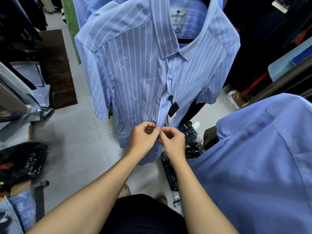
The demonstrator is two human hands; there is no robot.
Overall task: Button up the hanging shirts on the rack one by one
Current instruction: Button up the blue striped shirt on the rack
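A light blue shirt with white stripes (135, 78) hangs on a hanger in front of me, collar at the top. Its placket (166, 92) is closed down the middle, with two blue buttons showing. A black price tag (173, 109) dangles on a cord beside the placket. My left hand (143, 139) and my right hand (172, 141) meet low on the placket. Both pinch the fabric edge between thumb and fingertips. The button between them is hidden by my fingers.
A plain blue shirt (256, 166) hangs close on my right. More blue shirts (87, 7) hang behind the striped one. Black bagged garments (22, 162) lie on the floor at left, others (189, 142) below the shirt. Dark clothes racks flank a grey tiled floor (76, 149).
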